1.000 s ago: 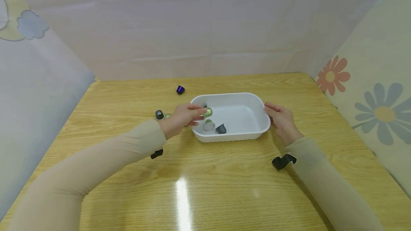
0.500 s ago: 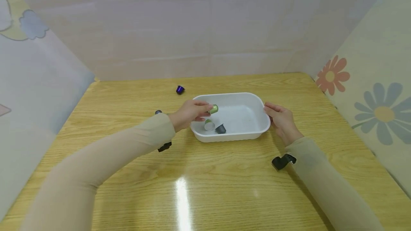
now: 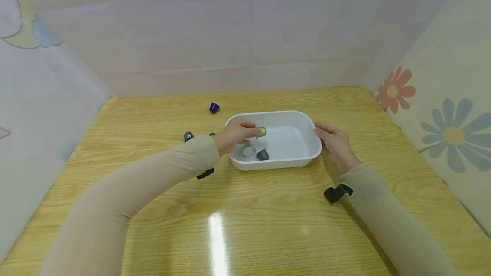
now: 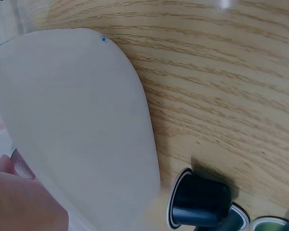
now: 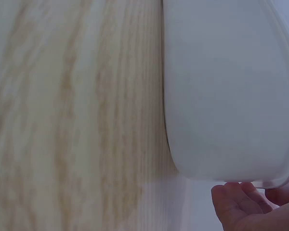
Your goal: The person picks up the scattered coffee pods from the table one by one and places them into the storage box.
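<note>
My left hand (image 3: pixel 235 133) pinches a green coffee capsule (image 3: pixel 262 132) between thumb and fingers, over the left half of a white oval tub (image 3: pixel 293 139). Beneath it in the tub lie a capsule with its pale lid showing (image 3: pixel 249 151) and a dark grey capsule (image 3: pixel 263 155) tipped on its side. At the tub's right end, my right hand (image 3: pixel 334 143) grips the rim; the right wrist view has its fingers (image 5: pixel 236 202) under the rim's edge. In the left wrist view the tub's outer wall (image 4: pixel 82 120) hides most of the left hand (image 4: pixel 26 202).
A dark capsule (image 3: pixel 188 136) stands on the wooden table (image 3: pixel 268 216) left of the tub, others partly hidden by the left sleeve. The left wrist view has a dark capsule (image 4: pixel 202 199) and several more beside the tub. A blue capsule (image 3: pixel 214 107) lies behind.
The left hand has moved right, farther over the tub, carrying the green capsule along. The right hand has kept its place at the rim.
</note>
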`<state>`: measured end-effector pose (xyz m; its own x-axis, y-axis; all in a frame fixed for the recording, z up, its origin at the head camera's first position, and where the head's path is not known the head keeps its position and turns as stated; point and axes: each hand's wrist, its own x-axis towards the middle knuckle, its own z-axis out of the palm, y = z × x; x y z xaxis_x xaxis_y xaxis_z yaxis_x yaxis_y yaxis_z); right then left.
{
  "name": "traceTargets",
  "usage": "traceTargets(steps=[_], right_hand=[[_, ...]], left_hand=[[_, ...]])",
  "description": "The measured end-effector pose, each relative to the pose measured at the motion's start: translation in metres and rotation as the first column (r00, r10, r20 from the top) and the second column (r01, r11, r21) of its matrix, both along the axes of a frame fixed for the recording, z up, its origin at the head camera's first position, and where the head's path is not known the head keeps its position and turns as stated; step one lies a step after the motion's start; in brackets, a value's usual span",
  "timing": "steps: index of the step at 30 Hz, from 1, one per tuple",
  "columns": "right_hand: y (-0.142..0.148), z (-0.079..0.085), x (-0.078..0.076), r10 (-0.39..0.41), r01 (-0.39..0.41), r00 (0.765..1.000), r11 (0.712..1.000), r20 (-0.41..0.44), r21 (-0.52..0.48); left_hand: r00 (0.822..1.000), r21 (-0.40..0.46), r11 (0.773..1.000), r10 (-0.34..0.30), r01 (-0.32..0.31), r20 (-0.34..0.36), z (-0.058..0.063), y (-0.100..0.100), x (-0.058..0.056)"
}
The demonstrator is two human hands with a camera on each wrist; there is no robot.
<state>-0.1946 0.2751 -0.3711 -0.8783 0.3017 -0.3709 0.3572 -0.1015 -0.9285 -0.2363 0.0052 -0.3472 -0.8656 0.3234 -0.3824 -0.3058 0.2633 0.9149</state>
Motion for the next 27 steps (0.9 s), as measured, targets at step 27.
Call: traceTargets(steps=[27], right_hand=[[0.002,0.000,0.001,0.018,-0.019,0.999,0.999,-0.034,-0.029]], left_hand=[[0.995,0.142,0.985,0.104,-0.102,-0.006,0.008,-0.030,-0.001]])
